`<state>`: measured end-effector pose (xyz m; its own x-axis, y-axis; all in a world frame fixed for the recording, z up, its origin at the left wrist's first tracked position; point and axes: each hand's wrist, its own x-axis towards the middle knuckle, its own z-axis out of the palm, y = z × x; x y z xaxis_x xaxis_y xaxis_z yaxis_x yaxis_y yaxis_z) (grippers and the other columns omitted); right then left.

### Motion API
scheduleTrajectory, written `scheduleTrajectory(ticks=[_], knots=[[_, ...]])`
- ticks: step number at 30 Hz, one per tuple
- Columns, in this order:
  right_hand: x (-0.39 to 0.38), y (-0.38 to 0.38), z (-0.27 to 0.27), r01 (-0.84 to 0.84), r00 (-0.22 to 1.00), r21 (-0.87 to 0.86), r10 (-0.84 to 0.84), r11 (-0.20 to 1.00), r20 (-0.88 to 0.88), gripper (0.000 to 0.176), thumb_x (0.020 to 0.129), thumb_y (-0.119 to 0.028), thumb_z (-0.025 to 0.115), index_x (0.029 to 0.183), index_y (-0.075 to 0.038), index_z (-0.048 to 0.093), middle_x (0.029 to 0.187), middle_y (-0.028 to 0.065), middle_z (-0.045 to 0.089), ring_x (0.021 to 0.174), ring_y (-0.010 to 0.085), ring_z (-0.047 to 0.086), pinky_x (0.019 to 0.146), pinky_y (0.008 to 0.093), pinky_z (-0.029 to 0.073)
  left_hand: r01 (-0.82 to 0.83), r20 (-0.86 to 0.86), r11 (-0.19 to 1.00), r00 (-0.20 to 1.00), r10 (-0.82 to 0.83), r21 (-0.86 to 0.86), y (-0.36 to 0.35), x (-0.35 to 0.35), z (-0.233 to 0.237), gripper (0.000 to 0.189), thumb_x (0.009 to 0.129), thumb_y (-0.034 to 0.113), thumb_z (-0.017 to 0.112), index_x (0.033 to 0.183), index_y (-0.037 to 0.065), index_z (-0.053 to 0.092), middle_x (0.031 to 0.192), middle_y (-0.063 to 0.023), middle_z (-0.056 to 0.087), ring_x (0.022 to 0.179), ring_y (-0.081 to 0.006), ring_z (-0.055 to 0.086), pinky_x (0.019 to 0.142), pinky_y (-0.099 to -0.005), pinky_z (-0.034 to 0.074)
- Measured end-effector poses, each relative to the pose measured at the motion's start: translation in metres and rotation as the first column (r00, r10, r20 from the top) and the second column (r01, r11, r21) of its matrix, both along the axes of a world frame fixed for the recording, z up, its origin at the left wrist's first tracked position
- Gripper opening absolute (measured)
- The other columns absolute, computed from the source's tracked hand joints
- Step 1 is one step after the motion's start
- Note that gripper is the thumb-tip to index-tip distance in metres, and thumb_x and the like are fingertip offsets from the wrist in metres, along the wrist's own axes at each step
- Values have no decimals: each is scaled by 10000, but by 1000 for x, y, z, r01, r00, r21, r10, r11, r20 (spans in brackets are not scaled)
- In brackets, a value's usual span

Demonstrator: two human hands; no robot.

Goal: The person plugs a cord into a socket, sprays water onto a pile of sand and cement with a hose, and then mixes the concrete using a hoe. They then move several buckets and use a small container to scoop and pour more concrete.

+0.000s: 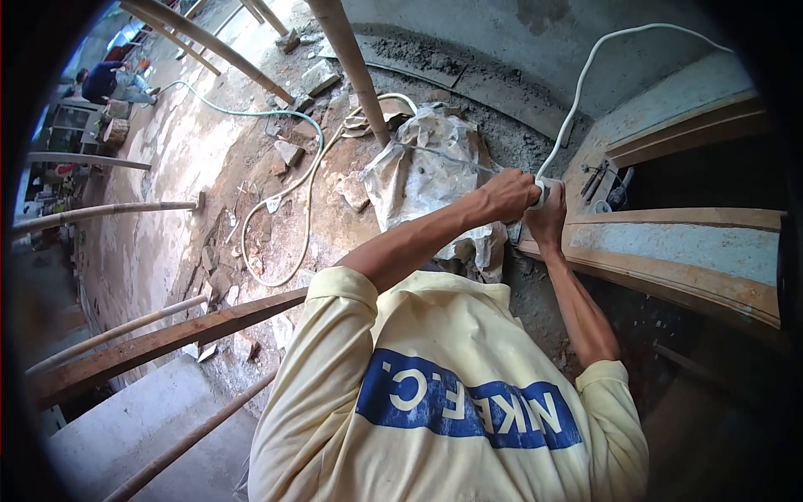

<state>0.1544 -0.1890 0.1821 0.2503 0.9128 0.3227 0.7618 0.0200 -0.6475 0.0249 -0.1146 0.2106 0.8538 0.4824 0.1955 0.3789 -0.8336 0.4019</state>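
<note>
My left hand (510, 194) and my right hand (549, 219) meet at the end of a white hose (577, 92), and both are closed around it. The hose curves up and away to the right over a grey concrete wall. Both hands are right beside a wooden frame (669, 276) with a grey cement strip along it. My yellow shirt (435, 376) with blue lettering fills the lower part of the view. What the hose end joins to is hidden by my fingers.
A crumpled cement bag (427, 167) lies on the rubble floor under my left arm. A green hose (276, 113) loops over the ground. Wooden poles (351, 67) and rails (167, 339) cross the left side. Small tools (606, 188) rest by the frame. Another person (113, 82) is far off, upper left.
</note>
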Motion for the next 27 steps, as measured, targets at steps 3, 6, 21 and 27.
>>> scheduleTrajectory(ticks=[3,6,21,27], knots=[[7,0,-2,15,1000,-56,-15,998,-1,571,561,-136,807,1005,-44,461,986,141,520,916,371,565,734,448,471,13,-22,999,1000,-14,-31,1,5,4,248,559,161,751,746,26,660,742,-163,629,694,-331,640,593,-390,510],[15,3,-1,46,998,-85,-41,995,55,583,552,-133,815,1016,-47,473,1000,132,514,917,365,565,735,450,478,40,13,998,999,-40,-43,4,9,-4,172,616,125,710,755,34,666,752,-171,631,691,-343,635,595,-397,512],[40,7,3,162,-141,-171,-148,972,-979,878,870,-702,289,1357,28,305,1285,188,469,1113,266,496,925,389,394,46,341,965,939,47,-259,18,-48,14,207,807,133,622,958,-7,637,890,-173,630,834,-348,601,727,-400,481],[-14,34,24,-95,-99,-43,-53,995,-994,873,892,-670,270,1411,28,197,1373,244,398,1223,356,432,999,426,355,110,348,956,937,-9,-271,6,-52,35,142,814,93,604,912,-4,640,803,-172,614,762,-354,593,671,-411,474]])
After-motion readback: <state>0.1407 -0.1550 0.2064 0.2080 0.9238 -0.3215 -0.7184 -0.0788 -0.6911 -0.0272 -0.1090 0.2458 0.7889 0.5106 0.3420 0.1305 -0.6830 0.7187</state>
